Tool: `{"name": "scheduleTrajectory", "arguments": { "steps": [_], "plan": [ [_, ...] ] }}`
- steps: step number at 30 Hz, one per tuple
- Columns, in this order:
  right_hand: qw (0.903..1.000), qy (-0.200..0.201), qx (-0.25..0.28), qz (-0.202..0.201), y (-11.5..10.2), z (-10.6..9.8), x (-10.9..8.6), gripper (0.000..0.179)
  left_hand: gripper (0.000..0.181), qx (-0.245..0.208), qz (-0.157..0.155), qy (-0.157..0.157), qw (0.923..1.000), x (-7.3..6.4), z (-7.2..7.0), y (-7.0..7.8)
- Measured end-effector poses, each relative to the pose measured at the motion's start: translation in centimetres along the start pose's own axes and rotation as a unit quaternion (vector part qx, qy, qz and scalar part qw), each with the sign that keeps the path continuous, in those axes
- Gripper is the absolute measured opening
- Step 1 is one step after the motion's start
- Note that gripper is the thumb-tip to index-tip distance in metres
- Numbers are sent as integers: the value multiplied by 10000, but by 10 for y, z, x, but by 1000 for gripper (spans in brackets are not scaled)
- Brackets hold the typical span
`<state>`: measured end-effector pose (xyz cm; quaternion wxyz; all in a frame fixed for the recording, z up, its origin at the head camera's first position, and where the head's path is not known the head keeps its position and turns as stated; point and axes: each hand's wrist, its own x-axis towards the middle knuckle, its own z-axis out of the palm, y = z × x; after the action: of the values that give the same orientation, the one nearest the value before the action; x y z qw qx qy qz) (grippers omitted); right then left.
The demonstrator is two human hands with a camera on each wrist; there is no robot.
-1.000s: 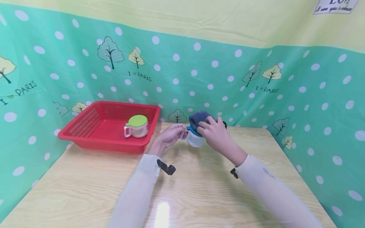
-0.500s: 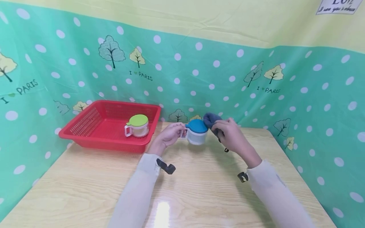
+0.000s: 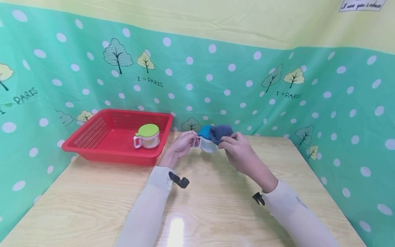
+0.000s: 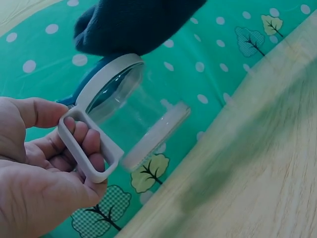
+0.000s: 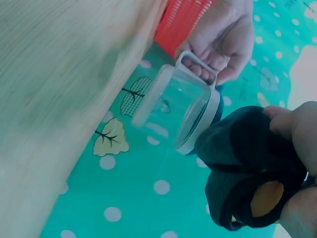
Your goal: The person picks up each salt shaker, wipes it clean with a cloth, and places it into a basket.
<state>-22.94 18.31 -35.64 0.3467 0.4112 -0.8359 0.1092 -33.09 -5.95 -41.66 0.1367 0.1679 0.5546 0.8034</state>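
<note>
My left hand (image 3: 184,143) grips the white handle of a clear seasoning jar (image 3: 207,145) with a blue lid (image 3: 204,131). In the left wrist view, several fingers curl through the handle loop (image 4: 94,144), and the thumb lies at its top by the lid. A folded dark blue cloth (image 3: 220,133) is pinched in my right hand (image 3: 242,152). It covers the right part of the lid in the head view. From the right wrist, the cloth (image 5: 247,148) shows bunched beside the lid's edge, overlapping it slightly.
A red perforated basket (image 3: 120,154) stands at the back left of the wooden table (image 3: 210,206). Inside it sits a second jar (image 3: 150,141) with a green lid (image 3: 148,130). A green dotted curtain (image 3: 191,75) hangs behind the table and along its sides.
The cloth went from over the lid to its right side, uncovering it, then came back left onto the lid's right part. The left hand keeps the jar by its handle, shifted slightly left.
</note>
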Motion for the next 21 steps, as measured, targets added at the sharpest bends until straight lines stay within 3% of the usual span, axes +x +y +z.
{"name": "scheduleTrajectory", "arguments": {
  "steps": [4,9,16,21],
  "plan": [
    [9979,-125,-597,-214,-5,3,10,27,32,174,-81,-100,9998,1,0,-1],
    [9952,-392,-887,-119,2,10,21,26,33,351,-82,-233,9991,-1,3,-1],
    [9942,-659,-729,433,22,16,25,25,34,259,-48,-222,9994,-1,2,-2],
    [9972,-360,-78,644,39,17,22,24,34,215,-21,-198,9996,0,-1,-2]
  ]
}}
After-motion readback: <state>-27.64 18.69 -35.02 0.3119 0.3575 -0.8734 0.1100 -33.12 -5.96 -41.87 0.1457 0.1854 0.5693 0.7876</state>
